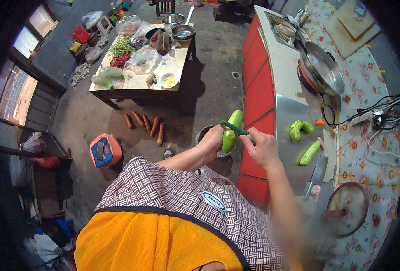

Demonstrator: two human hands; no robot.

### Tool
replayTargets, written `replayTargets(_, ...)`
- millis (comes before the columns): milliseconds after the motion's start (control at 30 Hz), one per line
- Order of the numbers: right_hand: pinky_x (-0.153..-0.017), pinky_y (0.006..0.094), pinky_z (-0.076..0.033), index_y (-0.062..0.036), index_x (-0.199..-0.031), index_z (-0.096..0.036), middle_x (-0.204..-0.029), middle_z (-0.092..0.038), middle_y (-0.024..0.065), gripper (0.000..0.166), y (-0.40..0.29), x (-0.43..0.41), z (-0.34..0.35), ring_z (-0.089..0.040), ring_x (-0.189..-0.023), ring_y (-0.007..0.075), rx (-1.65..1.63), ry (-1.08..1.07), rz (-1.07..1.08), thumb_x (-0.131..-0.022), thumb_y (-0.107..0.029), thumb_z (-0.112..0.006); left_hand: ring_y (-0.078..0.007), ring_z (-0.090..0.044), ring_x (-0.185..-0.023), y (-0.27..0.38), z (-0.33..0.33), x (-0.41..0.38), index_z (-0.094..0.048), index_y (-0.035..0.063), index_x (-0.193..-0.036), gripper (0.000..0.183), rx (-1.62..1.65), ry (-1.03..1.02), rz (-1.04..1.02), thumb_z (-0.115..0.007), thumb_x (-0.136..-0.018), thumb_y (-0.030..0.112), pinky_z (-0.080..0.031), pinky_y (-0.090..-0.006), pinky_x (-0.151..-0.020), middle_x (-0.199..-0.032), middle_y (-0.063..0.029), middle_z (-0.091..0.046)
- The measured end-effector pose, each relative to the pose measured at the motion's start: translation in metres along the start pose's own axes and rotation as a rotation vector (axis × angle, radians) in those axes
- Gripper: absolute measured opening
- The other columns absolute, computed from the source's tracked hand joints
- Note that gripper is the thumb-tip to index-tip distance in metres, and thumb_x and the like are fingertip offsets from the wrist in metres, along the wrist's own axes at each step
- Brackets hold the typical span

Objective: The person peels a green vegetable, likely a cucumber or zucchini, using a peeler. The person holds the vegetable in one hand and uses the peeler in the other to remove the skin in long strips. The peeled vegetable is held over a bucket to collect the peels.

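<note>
My left hand [214, 140] grips a green zucchini [228, 141] in front of the apron. Part of its skin looks pale and stripped. A green peeler [235, 128] lies across the zucchini, and my right hand [262, 149] holds its near end. Below them is a bin [203, 132], mostly hidden by my hands and the zucchini. On the metal countertop [284, 179] to the right rest a curved peeled zucchini [301, 130] and a straight one [309, 153]. Beside these lies a cleaver [318, 172].
Several carrots [155, 126] lie on the floor near an orange and blue stool [105, 150]. A low table [135, 79] bears beans, red chillies, bags and a bowl [169, 80]. Along the counter stand a wok [322, 69] and a power strip [366, 117] with cables.
</note>
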State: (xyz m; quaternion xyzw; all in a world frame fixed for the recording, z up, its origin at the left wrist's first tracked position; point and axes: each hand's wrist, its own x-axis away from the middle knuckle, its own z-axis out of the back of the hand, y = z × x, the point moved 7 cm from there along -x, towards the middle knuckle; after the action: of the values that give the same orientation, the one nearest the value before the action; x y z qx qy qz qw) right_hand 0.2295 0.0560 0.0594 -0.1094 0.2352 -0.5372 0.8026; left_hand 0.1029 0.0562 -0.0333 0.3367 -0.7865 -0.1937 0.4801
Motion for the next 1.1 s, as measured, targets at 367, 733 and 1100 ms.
replayTargets(367,-0.049,0.0404,-0.046,-0.0098,-0.079,-0.055,-0.061,-0.06,0.0082,0.023,0.013,-0.003,-0.011,-0.06,-0.056,0.0294,0.086,0.02,0.024,-0.081,-0.032,-0.061,-0.0169,-0.056,-0.068,-0.01,0.001,0.0,-0.054,0.006,-0.1,0.034,0.041,-0.003,0.037,-0.031,-0.096,0.031,-0.047,-0.0312,-0.057,-0.083,-0.006,-0.057)
replayTargets(733,-0.047,0.0418,-0.046,-0.0108,-0.077,-0.054,-0.06,-0.06,0.0085,0.027,0.023,-0.006,-0.027,-0.061,-0.056,0.0301,0.127,-0.035,0.003,-0.082,-0.036,-0.059,-0.0215,-0.057,-0.062,-0.023,0.013,-0.007,-0.051,0.0039,-0.102,0.039,0.08,0.061,0.118,-0.029,-0.097,0.036,-0.049,-0.0338,-0.054,-0.082,-0.0103,-0.058)
replayTargets(1100,-0.05,0.0442,-0.047,-0.0124,-0.081,-0.055,-0.063,-0.062,0.0099,0.029,0.044,-0.01,-0.056,-0.062,-0.061,0.0314,0.143,-0.122,-0.053,-0.083,-0.042,-0.056,-0.0222,-0.054,-0.054,-0.022,0.012,-0.003,-0.051,0.0024,-0.093,0.045,0.144,0.094,0.171,-0.019,-0.098,0.034,-0.046,-0.0333,-0.049,-0.068,-0.0113,-0.055)
